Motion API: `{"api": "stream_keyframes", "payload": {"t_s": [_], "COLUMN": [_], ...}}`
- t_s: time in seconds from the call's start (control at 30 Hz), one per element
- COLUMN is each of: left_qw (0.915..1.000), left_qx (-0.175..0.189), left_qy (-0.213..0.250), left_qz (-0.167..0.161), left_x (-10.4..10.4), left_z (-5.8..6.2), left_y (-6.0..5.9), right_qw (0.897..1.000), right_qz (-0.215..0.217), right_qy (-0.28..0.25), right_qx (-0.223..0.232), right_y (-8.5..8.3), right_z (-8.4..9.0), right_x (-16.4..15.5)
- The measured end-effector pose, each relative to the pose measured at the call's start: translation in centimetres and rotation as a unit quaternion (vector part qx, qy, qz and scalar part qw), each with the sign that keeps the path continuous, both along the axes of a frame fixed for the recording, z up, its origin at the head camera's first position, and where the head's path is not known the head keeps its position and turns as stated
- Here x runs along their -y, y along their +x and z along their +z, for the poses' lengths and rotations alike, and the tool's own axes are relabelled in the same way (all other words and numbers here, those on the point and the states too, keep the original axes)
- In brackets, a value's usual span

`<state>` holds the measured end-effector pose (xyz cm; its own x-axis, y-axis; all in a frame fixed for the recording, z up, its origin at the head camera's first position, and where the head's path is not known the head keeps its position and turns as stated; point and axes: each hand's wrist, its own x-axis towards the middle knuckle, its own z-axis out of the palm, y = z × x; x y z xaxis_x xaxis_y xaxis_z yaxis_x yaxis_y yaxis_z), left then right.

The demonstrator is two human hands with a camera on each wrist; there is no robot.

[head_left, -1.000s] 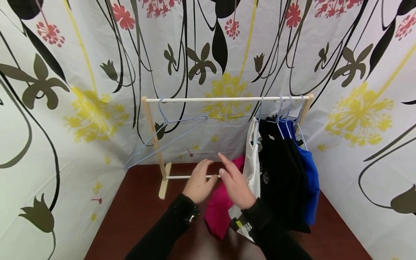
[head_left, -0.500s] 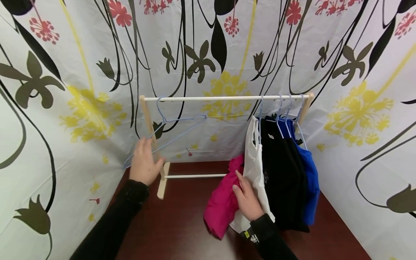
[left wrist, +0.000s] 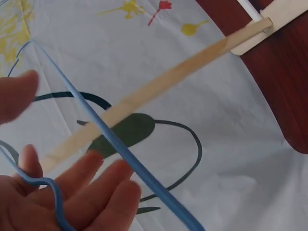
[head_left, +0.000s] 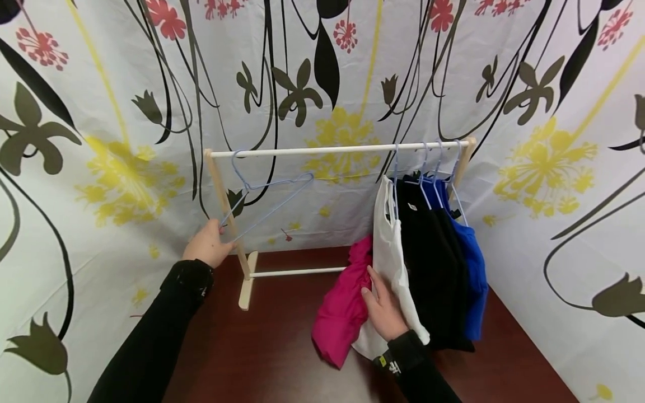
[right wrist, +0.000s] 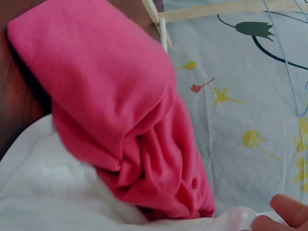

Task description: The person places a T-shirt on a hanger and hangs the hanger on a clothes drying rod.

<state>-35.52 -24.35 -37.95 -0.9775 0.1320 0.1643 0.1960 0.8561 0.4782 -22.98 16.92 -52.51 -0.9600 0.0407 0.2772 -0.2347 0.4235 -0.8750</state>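
In the head view my left hand is at the lower left end of a bare blue clothes hanger, which hangs from the rack's top rail. The left wrist view shows the hanger wire running between the thumb and loosely bent fingers, the thumb standing apart. My right hand rests against a white garment on a hanger, fingers extended. Beside it a bunched pink garment lies on the table; in the right wrist view the right fingertips show at the corner.
Black garments and a blue garment hang at the rack's right end. A lower rail and a wooden foot stand on the dark red table. A flowered curtain surrounds it.
The hands have parted from the middle. My left hand has moved left to the hanger's end; my right hand has moved onto the white garment and stayed there. The view has shifted slightly.
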Motion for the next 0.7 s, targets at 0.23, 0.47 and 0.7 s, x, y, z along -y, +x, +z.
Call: {"api": "stream_keyframes", "payload": {"t_s": [0.23,0.47,0.7], "left_qw": [0.9999,0.9988,0.9987], "left_qx": [0.006,0.036,0.028], "left_qy": [-0.011,0.006,0.034], "left_qz": [-0.010,-0.031,-0.025], "left_x": [-0.5,-1.2,-1.6], "left_z": [-0.5,-0.1,0.9], "left_y": [-0.1,0.3,1.9], "right_qw": [0.999,0.999,1.000], "right_qz": [-0.012,-0.010,-0.012], "right_qy": [0.030,0.031,0.017], "right_qx": [0.002,0.004,0.009], "right_y": [-0.1,-0.1,-0.1], "right_z": [-0.5,-0.7,-1.2], "right_x": [-0.3,-0.1,0.1]}}
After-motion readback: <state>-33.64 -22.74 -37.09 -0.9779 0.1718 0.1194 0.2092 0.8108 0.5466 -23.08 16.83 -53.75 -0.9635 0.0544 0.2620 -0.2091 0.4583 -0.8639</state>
